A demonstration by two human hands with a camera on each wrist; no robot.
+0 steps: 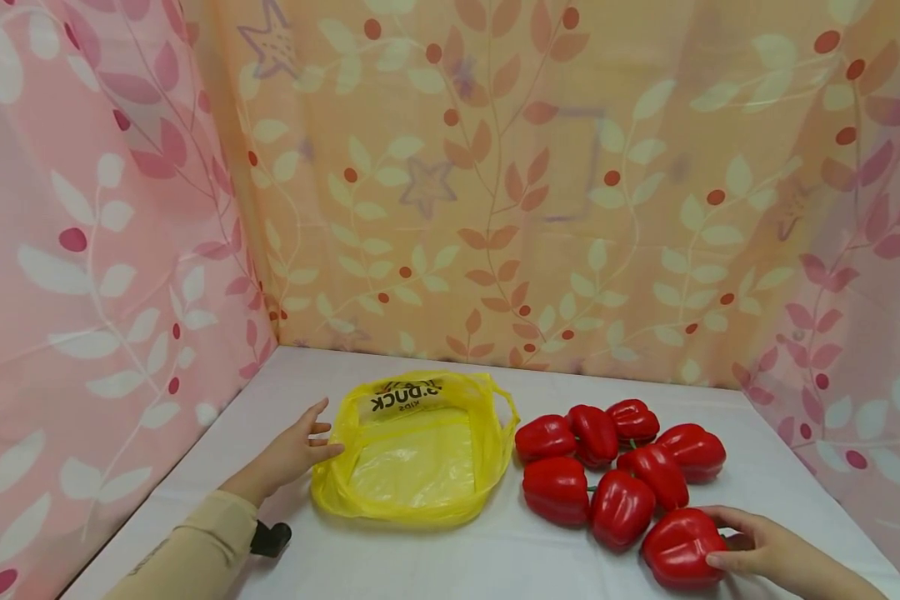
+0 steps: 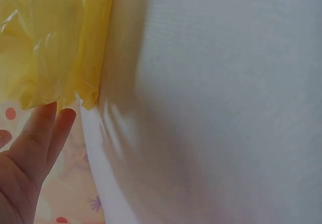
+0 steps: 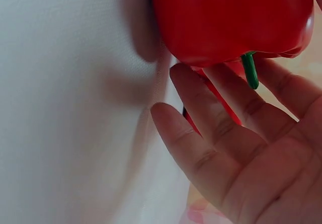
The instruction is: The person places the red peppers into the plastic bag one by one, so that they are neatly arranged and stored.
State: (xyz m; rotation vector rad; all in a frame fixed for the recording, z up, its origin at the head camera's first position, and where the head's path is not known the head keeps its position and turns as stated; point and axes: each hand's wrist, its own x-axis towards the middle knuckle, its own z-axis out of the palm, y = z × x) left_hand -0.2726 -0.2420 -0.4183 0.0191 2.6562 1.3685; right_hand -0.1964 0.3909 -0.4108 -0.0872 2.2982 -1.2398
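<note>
A yellow plastic bag (image 1: pixel 412 467) with black lettering lies spread on the table, its mouth facing up. At its left rim is my left hand (image 1: pixel 300 450), fingers extended and fingertips right at the plastic; the left wrist view shows two straight fingers (image 2: pixel 35 138) by the bag's edge (image 2: pixel 90 48). On the right, my right hand (image 1: pixel 753 546) holds the nearest red bell pepper (image 1: pixel 681 548) between thumb and forefinger. Its green stem (image 3: pixel 250 70) points toward the palm in the right wrist view, where the other fingers (image 3: pixel 196 148) reach below it.
Several more red bell peppers (image 1: pixel 622 508) lie clustered between the bag and my right hand. A black object (image 1: pixel 271 539) shows beside my left forearm. Patterned cloth (image 1: pixel 495 183) hangs behind and on both sides of the white table (image 1: pixel 495 567).
</note>
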